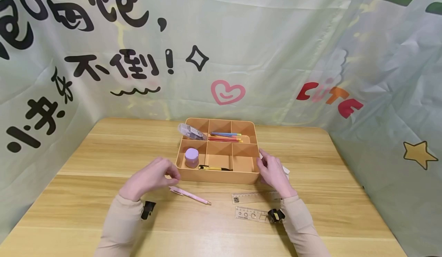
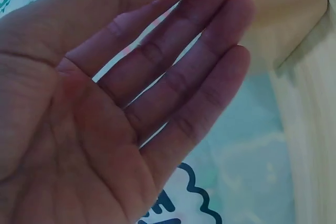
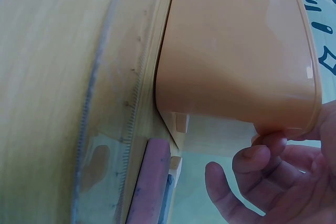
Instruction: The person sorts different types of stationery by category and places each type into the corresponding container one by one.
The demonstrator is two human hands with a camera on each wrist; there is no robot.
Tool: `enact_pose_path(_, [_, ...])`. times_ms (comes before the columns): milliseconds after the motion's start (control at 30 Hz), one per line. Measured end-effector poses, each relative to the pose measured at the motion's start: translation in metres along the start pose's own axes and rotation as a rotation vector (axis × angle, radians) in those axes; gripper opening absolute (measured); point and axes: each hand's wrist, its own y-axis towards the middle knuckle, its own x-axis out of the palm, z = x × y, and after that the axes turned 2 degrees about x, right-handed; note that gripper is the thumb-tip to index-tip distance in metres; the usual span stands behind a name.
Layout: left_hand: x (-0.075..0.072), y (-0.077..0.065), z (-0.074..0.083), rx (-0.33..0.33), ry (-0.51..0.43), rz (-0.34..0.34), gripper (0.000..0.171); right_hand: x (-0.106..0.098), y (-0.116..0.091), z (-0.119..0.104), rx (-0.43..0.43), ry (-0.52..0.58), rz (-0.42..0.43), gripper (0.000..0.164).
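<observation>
An orange compartment box stands mid-table. My right hand pinches its right rim, thumb at the inside and curled fingers against the outer wall. Near the box's front left corner is my left hand, its fingers loosely bent in the head view; the left wrist view shows a bare palm with nothing held. Inside the box are a purple-lidded jar, a yellow and black pen, several colored pencils and a clear plastic item. A pink pen lies before the box.
Two clear rulers lie at the front right, partly under the right forearm. Beside the box's right wall are a pink bar-shaped object and a thin blue one. A printed cloth surrounds the wooden table.
</observation>
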Motion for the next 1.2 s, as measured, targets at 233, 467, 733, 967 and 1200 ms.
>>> enact_pose_path(233, [0.000, -0.003, -0.006, -0.118, -0.008, -0.021, 0.010, 0.000, 0.000, 0.001, -0.018, 0.000, 0.007, 0.044])
enact_pose_path(467, [0.003, 0.000, -0.016, -0.236, -0.019, -0.079, 0.020, 0.000, 0.000, 0.002, -0.025, -0.002, 0.008, 0.044])
enact_pose_path(733, [0.012, 0.003, -0.032, -0.289, -0.069, -0.115, 0.029, 0.000, 0.001, 0.002, -0.024, -0.006, 0.008, 0.044])
enact_pose_path(967, [0.017, 0.006, -0.039, -0.271, -0.082, -0.138, 0.024, 0.001, 0.001, 0.002, -0.025, -0.016, 0.012, 0.044])
enact_pose_path(1200, [0.024, 0.008, -0.042, -0.266, -0.100, -0.140, 0.020, 0.001, 0.001, 0.002, -0.020, -0.014, 0.013, 0.045])
